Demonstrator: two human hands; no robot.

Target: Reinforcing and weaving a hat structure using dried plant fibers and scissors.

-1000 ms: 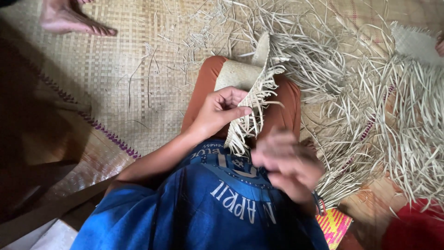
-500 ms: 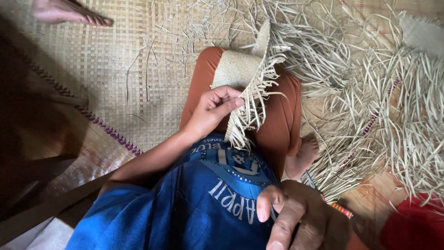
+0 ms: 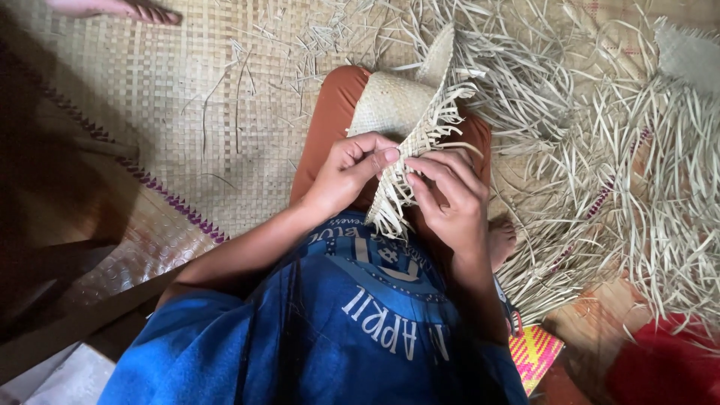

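My right hand [image 3: 450, 196] is back up on the work now; half a second ago it hung low by my blue shirt [image 3: 352, 322], away from the piece, and a second ago it was only a blur. My left hand [image 3: 352, 174] has hardly shifted, pinching the same fringed edge it held before. The foot [image 3: 120, 9] at the top edge has slid a little further out of view.

Both hands are closed on the woven piece [image 3: 397, 109]: left thumb and forefinger nipping the edge, right fingers curled around loose strands just beside them, fingertips nearly touching.

The piece lies on my lap, across the orange cloth [image 3: 330, 127] over my knee. Its long axis runs away from me, from the frayed end near my belly up to a folded tip pointing toward the top of the view, leaning slightly right.

It's pale straw colour, tightly plaited in a small check on its flat face, with one flap turned up on edge. The near and right edges are unfinished, bristling with loose ends.

Around me the woven mat [image 3: 187, 112] covers the floor, and a heap of loose straw strips [image 3: 622, 165] spreads on my right.
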